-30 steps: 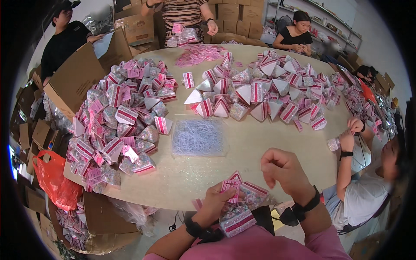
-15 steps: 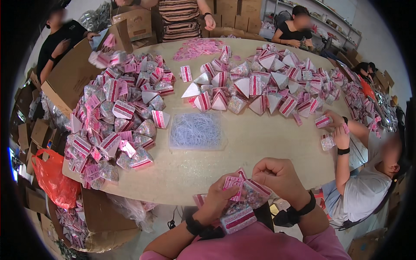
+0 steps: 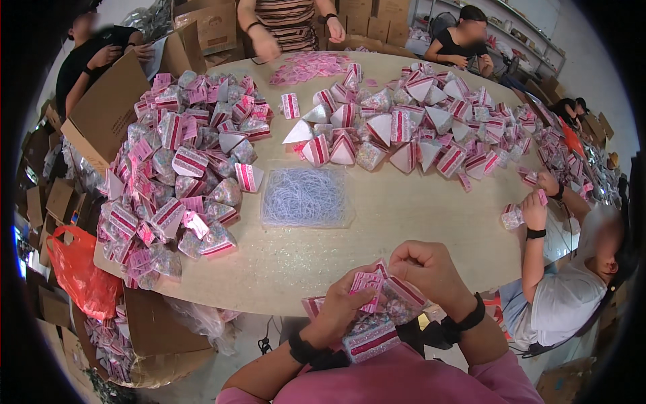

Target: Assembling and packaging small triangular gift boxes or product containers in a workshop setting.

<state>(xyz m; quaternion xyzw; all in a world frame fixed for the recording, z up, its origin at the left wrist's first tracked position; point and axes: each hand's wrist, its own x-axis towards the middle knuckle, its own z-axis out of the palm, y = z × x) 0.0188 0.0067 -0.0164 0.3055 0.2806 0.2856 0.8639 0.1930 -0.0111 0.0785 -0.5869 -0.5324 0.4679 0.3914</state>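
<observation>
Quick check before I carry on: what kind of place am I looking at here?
Most likely a small packing workshop. Several people sit around a big round table heaped with pink-and-white triangular packets, with cardboard boxes stacked around the walls and floor.

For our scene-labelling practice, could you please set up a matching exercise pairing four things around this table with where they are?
Things:
1. pink tag
2. clear tray of white ties
3. red plastic bag
4. heap of pink-striped packets

Places:
A. on the table's left part
B. below the table's left edge
C. between both hands
D. mid-table, between the heaps

Pairs: 1-C, 2-D, 3-B, 4-A
</observation>
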